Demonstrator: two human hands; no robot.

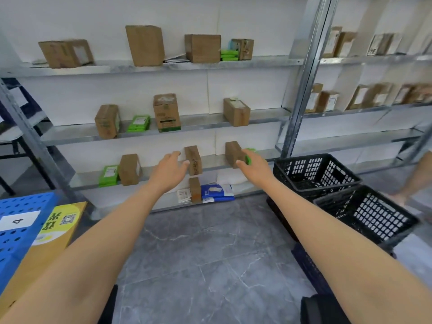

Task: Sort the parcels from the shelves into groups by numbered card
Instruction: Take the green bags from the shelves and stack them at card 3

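The fingers (175, 153) of my left hand (169, 170) are spread and nearly straight, with nothing in them. Just beyond the thumb stands a small upright brown box (193, 160). I cannot tell whether the thumb tip already touches its side or stops just short.

My right hand (254, 166) seems to have a flat green parcel (247, 159) pinched between thumb and curled fingers, with only the parcel's edge and top corner showing. A second brown box (232, 153) sits right against the thumb side of that hand. Both boxes stand on the low shelf (212, 160) under my fingertips.

Further left of my left hand on the same shelf are another brown box (129, 169) and a green packet (108, 175). Below my fingers, at floor level, lie a blue mailer (217, 191) and a few small packets. The two shelves above my hands hold many more boxes.

Out to the right of my right hand sit two black baskets (287, 164), and I see nothing inside them. Down by my left elbow is a blue crate (14, 244) with a card marked 4 (19, 221).

I judge the sorting to be barely begun. Nearly every parcel in view is on a shelf, and no sorted group shows anywhere.
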